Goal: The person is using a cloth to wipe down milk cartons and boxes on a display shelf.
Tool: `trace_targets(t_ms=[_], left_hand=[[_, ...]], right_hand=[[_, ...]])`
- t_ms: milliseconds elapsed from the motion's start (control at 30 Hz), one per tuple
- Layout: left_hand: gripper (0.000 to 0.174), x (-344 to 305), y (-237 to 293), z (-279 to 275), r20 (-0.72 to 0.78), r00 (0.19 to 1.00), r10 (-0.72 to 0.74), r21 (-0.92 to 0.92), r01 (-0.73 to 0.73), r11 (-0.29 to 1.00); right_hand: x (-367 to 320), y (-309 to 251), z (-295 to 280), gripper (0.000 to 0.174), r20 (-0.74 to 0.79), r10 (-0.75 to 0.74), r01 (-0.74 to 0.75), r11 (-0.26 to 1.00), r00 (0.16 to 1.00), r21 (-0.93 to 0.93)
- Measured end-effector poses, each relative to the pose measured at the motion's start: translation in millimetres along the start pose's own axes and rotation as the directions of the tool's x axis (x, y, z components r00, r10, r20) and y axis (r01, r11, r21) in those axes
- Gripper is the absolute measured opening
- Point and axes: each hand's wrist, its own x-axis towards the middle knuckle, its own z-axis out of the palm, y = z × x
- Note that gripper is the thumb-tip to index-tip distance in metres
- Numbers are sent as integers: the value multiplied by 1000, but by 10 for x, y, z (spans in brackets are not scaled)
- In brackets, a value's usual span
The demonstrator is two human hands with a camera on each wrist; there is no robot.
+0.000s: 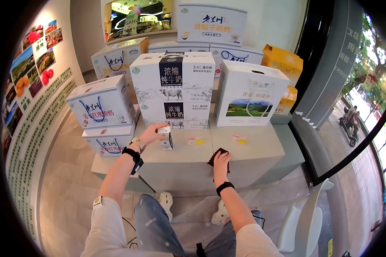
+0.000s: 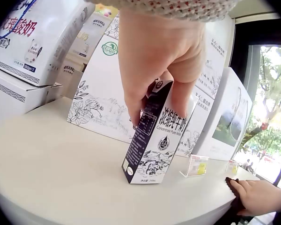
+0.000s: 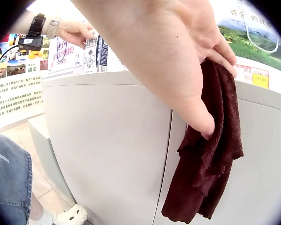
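My left hand (image 1: 152, 134) grips the top of a small milk carton (image 2: 155, 140), thumb on one side and fingers on the other. The carton, white with a dark blue side panel, stands on the pale counter (image 2: 51, 154), slightly tilted in the left wrist view. At the counter's front edge, my right hand (image 1: 221, 165) holds a dark brown cloth (image 3: 210, 154). Its folds hang down over the cabinet front in the right wrist view, with the thumb pressed against them. Part of the cloth is hidden under the palm.
Behind the carton stand stacked milk boxes (image 1: 171, 85). Yogurt boxes (image 1: 101, 105) are at the left, a white gift box (image 1: 249, 96) at the right. Two price tags, a nearer one (image 1: 195, 141) and a farther one (image 1: 239, 139), stand on the counter. A white chair (image 1: 302, 227) is beside my right leg.
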Motion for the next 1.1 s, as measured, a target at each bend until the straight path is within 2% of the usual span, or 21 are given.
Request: trace_targets(t_ms=[33,67,167,200,267,333,400,500,533,567,600,633,767,833,900,933,967,1000,1033,1067,1100], left_hand=[[59,-12,27,5,-15,1000,-7,4,7,1000],[57,-18,51,20,-27,999,23,103,-20,995],[52,-24,38,92,-105,943,314,436,-240,867],[50,-19,119,65,-168,916,365,446,-260,856],[45,-39,438,-70,-286,841,459,476,-290,830],[37,-43,936,-196,-331,698,634,695,-274,665],[34,141,1386,-384,-323,601,731,760,-295,579],[33,501,1942,-548,-203,479,854,886,-281,368],[33,675,2006,-580,-210,513,832,882,-268,388],[34,863,2052,-628,-213,544,811,877,-260,405],[35,1035,2092,-662,-214,575,789,870,-255,422],[38,1160,2129,-671,-244,642,727,854,-214,475],[39,1876,1787,-985,-205,630,749,926,-123,357],[31,2016,1760,-1078,-262,783,564,864,-71,499],[25,2014,1802,-1163,-171,726,666,940,-83,332],[23,1997,1893,-1171,-135,772,621,956,-65,288],[22,2036,1897,-1261,-126,826,549,964,-29,265],[21,2060,1883,-1338,-72,809,583,975,-66,212],[21,2182,1751,-1529,12,775,632,998,-53,45],[19,2347,1598,-1780,-82,753,653,989,-18,145],[21,2173,1695,-1710,-24,744,667,982,-108,156]], right_hand=[[-3,12,-21,51,11,-3,3,1000,1000,-18],[-19,20,-40,52,22,-9,9,999,1000,-35],[-62,48,-86,58,53,-38,40,999,998,-37],[-49,75,-103,62,59,-48,50,998,997,-30],[-14,91,-95,74,69,-67,74,992,995,-104],[-46,69,-105,84,80,-86,96,986,993,-135],[-39,97,-122,92,78,-89,99,985,993,-141],[-48,118,-132,69,108,-117,134,975,987,-176],[-96,273,-279,74,139,-160,185,965,977,-187],[-104,277,-263,78,98,-149,163,974,984,-158],[-114,305,-259,77,67,-168,177,969,984,-170],[-128,329,-251,76,40,-187,191,964,982,-184],[-130,306,-186,77,-13,-134,131,981,991,-145],[-113,326,-185,77,-2,-200,198,972,980,-123],[-115,323,-165,76,-6,-178,177,979,984,-103],[-111,301,-118,77,-8,-180,179,981,984,-76],[-213,512,-176,70,-53,-246,242,968,968,-66],[-196,465,-105,64,-95,-183,192,977,979,95],[-154,334,10,59,-133,-105,136,960,985,246],[-183,266,100,57,-170,-66,119,937,983,327],[-203,235,180,56,-214,-24,109,912,977,395]])
